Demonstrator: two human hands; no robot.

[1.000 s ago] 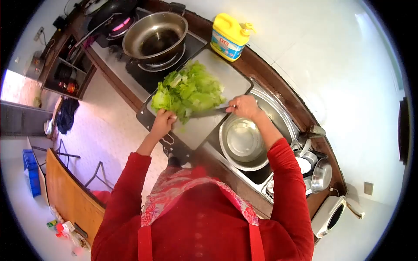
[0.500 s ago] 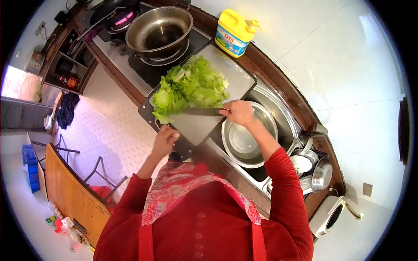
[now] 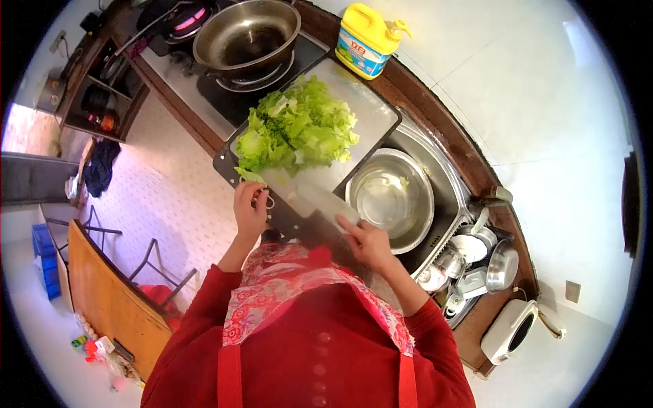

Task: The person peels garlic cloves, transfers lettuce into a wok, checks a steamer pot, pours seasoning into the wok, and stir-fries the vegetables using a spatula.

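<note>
Both arms reach forward from the body at a bend, the left forearm (image 3: 236, 255) running up nearly straight to the left hand (image 3: 250, 212), which is raised with its fingers bent in toward the thumb, though whether their tips meet is too small to tell. The right forearm (image 3: 407, 292) slants inward from the elbow side, bringing the right hand (image 3: 369, 241) in front of the torso, lower in view than the left and well apart from it, back upward, fingers curled in a grip, with one digit stretched out ahead.
</note>
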